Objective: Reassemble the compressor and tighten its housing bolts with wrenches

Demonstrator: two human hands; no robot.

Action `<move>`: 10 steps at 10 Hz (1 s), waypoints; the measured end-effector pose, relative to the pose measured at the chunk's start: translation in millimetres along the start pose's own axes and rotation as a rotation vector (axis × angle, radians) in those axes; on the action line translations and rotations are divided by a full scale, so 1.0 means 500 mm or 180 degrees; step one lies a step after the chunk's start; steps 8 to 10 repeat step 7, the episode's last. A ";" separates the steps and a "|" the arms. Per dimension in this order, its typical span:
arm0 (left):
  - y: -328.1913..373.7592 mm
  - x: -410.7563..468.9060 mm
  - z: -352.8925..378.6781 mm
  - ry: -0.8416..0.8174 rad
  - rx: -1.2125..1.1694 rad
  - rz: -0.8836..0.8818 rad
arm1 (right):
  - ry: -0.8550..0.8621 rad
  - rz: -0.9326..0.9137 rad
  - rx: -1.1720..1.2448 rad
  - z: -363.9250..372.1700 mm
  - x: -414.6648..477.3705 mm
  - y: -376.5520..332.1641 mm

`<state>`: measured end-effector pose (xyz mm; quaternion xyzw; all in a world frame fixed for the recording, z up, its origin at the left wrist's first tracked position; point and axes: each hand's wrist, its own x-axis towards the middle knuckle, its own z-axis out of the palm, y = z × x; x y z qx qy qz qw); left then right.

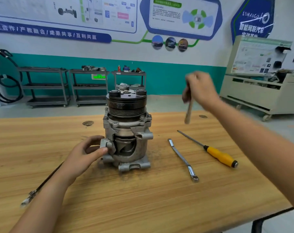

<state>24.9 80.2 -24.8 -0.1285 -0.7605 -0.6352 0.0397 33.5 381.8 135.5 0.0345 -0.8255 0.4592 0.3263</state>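
Note:
The compressor (127,132) stands upright in the middle of the wooden table (143,199), black pulley on top, grey cutaway housing below with bolts around its upper flange. My left hand (85,153) grips a lug on the housing's left side, thumb and fingers curled round it. My right hand (201,91) is raised above the table to the right of the pulley and holds a blurred wrench (188,113) that hangs downward. A second, chrome wrench (183,159) lies flat on the table to the right of the compressor.
A yellow-handled screwdriver (217,153) lies right of the chrome wrench. A thin black rod or cable (42,184) lies at the left under my forearm. Grey shelf carts (45,86) stand by the far wall, and a beige training bench (260,91) at the right.

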 end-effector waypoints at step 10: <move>0.154 -0.032 -0.101 0.0968 0.1046 0.0910 | -0.0427 0.1050 -0.0579 -0.018 -0.208 0.293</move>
